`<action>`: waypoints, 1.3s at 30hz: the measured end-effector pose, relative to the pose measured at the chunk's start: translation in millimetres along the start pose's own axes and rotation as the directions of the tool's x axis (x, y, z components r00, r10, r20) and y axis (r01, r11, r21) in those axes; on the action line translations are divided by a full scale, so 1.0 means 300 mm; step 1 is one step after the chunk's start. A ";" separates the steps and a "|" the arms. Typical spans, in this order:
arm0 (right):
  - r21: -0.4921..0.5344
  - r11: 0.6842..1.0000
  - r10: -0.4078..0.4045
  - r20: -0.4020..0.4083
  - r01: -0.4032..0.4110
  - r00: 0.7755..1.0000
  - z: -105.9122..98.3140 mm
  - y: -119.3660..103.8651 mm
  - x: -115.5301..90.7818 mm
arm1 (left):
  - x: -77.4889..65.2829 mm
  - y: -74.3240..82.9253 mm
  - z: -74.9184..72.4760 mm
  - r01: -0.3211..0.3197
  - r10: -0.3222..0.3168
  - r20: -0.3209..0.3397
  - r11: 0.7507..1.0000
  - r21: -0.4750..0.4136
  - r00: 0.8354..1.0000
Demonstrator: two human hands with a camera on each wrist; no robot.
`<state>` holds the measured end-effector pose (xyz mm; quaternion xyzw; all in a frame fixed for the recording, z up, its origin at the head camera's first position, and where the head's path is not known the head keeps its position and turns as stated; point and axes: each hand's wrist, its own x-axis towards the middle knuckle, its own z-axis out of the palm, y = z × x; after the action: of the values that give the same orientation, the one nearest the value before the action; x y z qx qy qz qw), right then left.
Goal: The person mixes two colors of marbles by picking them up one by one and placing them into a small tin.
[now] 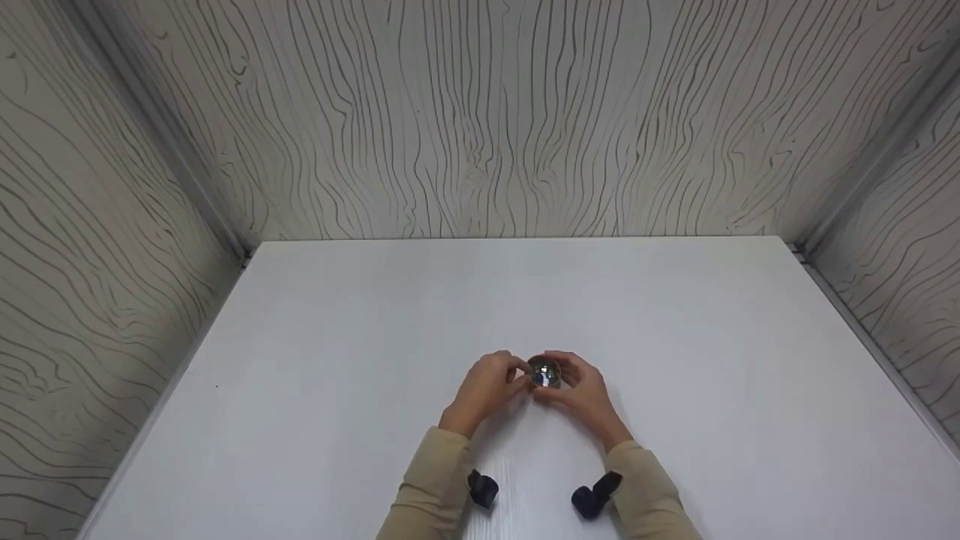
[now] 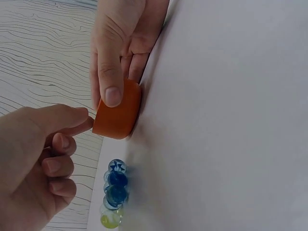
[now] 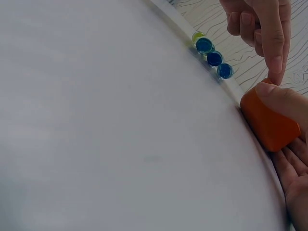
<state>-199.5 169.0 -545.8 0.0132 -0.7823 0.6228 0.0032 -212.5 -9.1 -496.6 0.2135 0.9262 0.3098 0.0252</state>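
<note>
My right hand [image 1: 589, 394] holds a small orange cup [image 2: 118, 113] between thumb and fingers, low over the white table. In the head view, a shiny, glassy round surface [image 1: 545, 373] fills the cup's mouth. From the other side my left hand [image 1: 487, 386] brings its thumb and forefinger right to the cup's rim, while its other fingers curl in. I cannot tell whether these two fingertips pinch anything. Close by on the table sit several glass marbles [image 2: 115, 190], blue ones and a yellow-green one, also visible in the right wrist view; they do not show in the head view.
The white tabletop [image 1: 337, 315] spreads out around both hands. Wood-patterned panels [image 1: 480, 120] enclose its back and sides. A black wrist camera sits on each tan sleeve [image 1: 431, 480], close above the table.
</note>
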 end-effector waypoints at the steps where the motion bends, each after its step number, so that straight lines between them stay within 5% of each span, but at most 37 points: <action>1: -0.001 1.000 -0.001 0.000 0.001 1.000 0.001 -0.001 0.000 | -0.002 -0.001 -0.002 0.003 -0.003 -0.002 1.000 -0.006 1.000; 12: -0.030 0.999 -0.020 -0.008 0.020 1.000 0.003 -0.003 0.002 | -0.006 -0.017 -0.036 -0.036 0.036 -0.054 0.999 0.004 0.998; 39: -0.024 1.000 -0.011 -0.010 0.010 1.000 0.000 -0.001 0.000 | -0.019 -0.075 -0.083 0.055 -0.063 -0.066 0.992 -0.110 0.996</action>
<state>-199.6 168.8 -545.4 0.0141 -0.7897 0.6132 0.0105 -220.3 -41.6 -490.3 0.1735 0.9142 0.3660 0.0137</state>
